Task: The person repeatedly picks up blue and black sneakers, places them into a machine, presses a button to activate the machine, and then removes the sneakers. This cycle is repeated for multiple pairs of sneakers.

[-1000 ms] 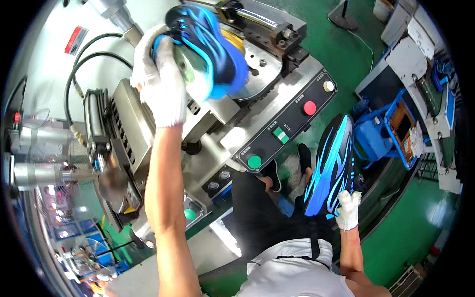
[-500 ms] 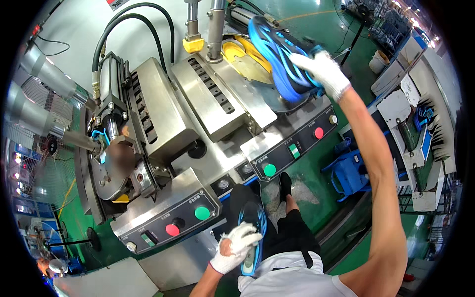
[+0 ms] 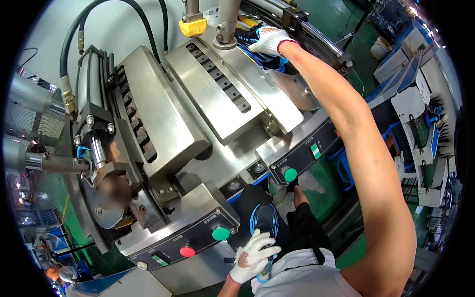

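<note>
Far off at the right station of the machine, my right hand [image 3: 271,40], in a white knit glove, is closed on a black and blue sports shoe [image 3: 269,60]. Part of that shoe hides behind the hand and a metal post. Near my lap, my left hand [image 3: 255,255], gloved too, grips a second black and blue shoe [image 3: 264,218] around its opening. Its toe points away from me. Right beside the far shoe stands the metal post [image 3: 227,24], with a yellow pad [image 3: 193,27] hanging to its left.
Two steel housings [image 3: 161,114] fill the machine's middle. Control panels with green [image 3: 221,233] and red buttons [image 3: 187,252] face me. At the left station are a cylinder [image 3: 89,79] and thick rods. A blue stool [image 3: 341,166] and a brush rack [image 3: 420,123] stand to the right.
My right hand has carried its shoe forward and left, down into the right station. My left hand and its shoe stay at my lap. The view has shifted.
</note>
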A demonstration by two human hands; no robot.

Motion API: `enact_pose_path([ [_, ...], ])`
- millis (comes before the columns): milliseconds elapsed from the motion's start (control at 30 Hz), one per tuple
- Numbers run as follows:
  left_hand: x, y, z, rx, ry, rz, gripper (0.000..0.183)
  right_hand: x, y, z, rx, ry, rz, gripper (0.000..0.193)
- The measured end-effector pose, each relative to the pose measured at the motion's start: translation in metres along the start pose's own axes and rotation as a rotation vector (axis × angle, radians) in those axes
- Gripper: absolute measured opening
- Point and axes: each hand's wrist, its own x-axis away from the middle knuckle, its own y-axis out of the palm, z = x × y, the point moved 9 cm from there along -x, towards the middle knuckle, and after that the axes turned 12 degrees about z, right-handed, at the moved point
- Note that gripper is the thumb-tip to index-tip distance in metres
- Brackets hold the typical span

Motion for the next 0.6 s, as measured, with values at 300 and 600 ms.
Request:
enact_pose_path([
  [300,0.006,-0.002,0.001,-0.010,-0.023,0.141,0.034,0.170,-0.121,-0.055,-0.500,-0.201,0.527,0.078],
  [600,0.013,0.016,0.006,-0.037,0.003,0.197,0.032,0.391,-0.020,-0.099,-0.377,-0.206,0.120,0.093],
])
